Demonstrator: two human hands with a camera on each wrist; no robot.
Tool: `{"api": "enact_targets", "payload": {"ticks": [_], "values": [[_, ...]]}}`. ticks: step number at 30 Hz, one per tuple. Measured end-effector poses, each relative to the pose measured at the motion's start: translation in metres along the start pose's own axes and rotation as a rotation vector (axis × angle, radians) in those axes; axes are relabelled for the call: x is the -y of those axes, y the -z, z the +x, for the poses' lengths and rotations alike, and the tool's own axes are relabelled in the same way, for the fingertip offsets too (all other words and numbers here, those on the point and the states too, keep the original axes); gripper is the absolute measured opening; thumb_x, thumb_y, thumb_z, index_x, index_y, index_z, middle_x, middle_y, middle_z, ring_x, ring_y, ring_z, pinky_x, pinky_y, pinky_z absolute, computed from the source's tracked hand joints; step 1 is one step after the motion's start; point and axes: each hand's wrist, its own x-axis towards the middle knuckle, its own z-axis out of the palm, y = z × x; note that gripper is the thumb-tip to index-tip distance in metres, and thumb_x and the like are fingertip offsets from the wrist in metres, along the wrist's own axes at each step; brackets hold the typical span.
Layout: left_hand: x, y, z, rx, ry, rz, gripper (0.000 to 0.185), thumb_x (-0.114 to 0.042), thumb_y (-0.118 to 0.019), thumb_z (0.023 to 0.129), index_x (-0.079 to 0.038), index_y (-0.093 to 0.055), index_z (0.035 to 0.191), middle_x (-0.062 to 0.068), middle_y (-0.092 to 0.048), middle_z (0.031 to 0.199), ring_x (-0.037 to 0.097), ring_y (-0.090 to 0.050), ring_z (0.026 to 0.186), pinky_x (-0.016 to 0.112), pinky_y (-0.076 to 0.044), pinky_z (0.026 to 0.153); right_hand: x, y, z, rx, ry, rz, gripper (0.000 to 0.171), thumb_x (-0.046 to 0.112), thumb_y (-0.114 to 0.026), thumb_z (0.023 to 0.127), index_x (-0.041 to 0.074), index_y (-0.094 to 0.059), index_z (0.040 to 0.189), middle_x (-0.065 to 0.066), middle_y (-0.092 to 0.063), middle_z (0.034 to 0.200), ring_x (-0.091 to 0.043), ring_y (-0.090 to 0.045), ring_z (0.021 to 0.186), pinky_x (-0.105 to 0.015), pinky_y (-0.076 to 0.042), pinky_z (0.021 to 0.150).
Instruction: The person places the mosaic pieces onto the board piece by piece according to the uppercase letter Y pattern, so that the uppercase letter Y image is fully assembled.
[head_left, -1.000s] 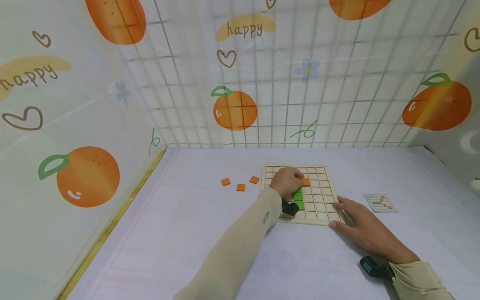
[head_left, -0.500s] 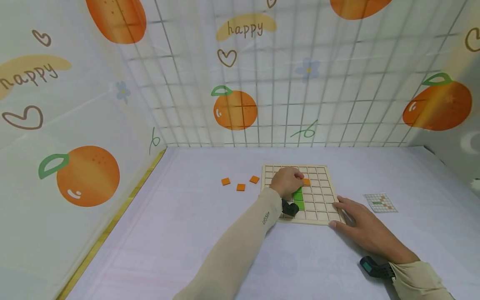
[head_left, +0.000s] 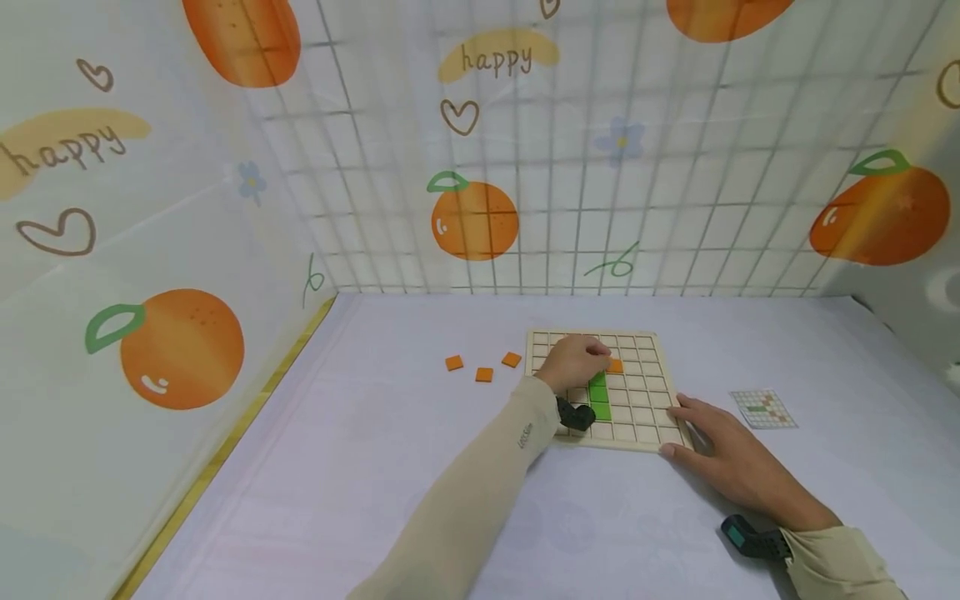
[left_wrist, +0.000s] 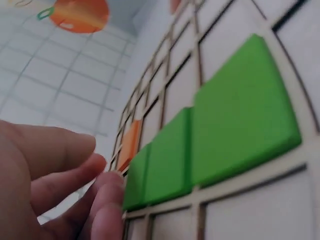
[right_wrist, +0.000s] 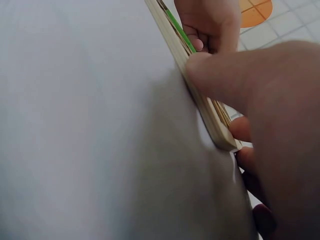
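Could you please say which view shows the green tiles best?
The left wrist view: three green tiles appear large and close. The head view shows them small, partly behind the left hand; the right wrist view, only a green strip.

Grid board (head_left: 647, 400), pale, flat | three green tiles (head_left: 599, 396), in adjoining cells, one line | one orange tile (head_left: 615, 366), on board, near line's far end | three loose orange tiles (head_left: 484, 375), apart, left of board

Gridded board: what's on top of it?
Three green tiles in a row and an orange tile nearby; the right hand touches the board. Squares under the left hand are covered, so I can't tell what's there.
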Motion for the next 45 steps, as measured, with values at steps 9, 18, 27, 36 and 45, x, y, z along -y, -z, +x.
{"api": "enact_targets", "payload": {"ticks": [9,18,27,36,45], "values": [[0.018,0.009,-0.017,-0.015,0.038,-0.531,0.029,-0.028,-0.061,0.09,-0.013,-0.065,0.115,-0.002,-0.063,0.104,0.019,-0.063,0.092,0.032,-0.05,0.077,0.003,-0.002,-0.001,0.008,-0.008,0.006,0.078,0.059,-0.059,0.081,0.004,-0.045,0.134,-0.018,-0.028,0.147,-0.043,-0.024,0.131,-0.06,-0.022,0.099],[0.024,0.036,-0.053,-0.142,0.012,-0.617,0.016,-0.022,-0.062,0.09,-0.018,-0.068,0.104,0.003,-0.065,0.096,0.023,-0.063,0.087,0.041,-0.05,0.078,0.003,0.001,-0.002,-0.008,0.026,-0.012,0.078,0.058,-0.058,0.082,0.002,-0.044,0.134,-0.02,-0.028,0.146,-0.045,-0.024,0.13,-0.06,-0.023,0.097],[0.039,0.063,-0.078,-0.251,0.057,-0.545,0.012,-0.022,-0.061,0.089,-0.021,-0.069,0.099,0.003,-0.066,0.096,0.021,-0.064,0.086,0.038,-0.051,0.077,0.002,0.0,-0.002,0.001,0.013,0.001,0.078,0.059,-0.058,0.082,0.003,-0.044,0.135,-0.02,-0.027,0.147,-0.045,-0.023,0.13,-0.062,-0.022,0.097],[0.067,0.086,-0.089,-0.321,0.099,-0.579,0.015,-0.021,-0.06,0.089,-0.017,-0.068,0.101,0.01,-0.065,0.102,0.024,-0.064,0.088,0.04,-0.05,0.08,0.006,0.002,-0.002,0.006,0.005,-0.011,0.077,0.058,-0.057,0.082,0.003,-0.044,0.134,-0.021,-0.027,0.146,-0.046,-0.023,0.129,-0.063,-0.022,0.096],[0.091,0.104,-0.092,-0.425,0.186,-0.533,0.026,-0.018,-0.06,0.089,-0.004,-0.065,0.111,0.007,-0.064,0.095,0.026,-0.062,0.088,0.04,-0.051,0.078,0.006,0.001,-0.002,0.005,0.008,0.0,0.078,0.058,-0.057,0.082,0.002,-0.043,0.135,-0.021,-0.027,0.146,-0.046,-0.023,0.13,-0.062,-0.021,0.097]]}}
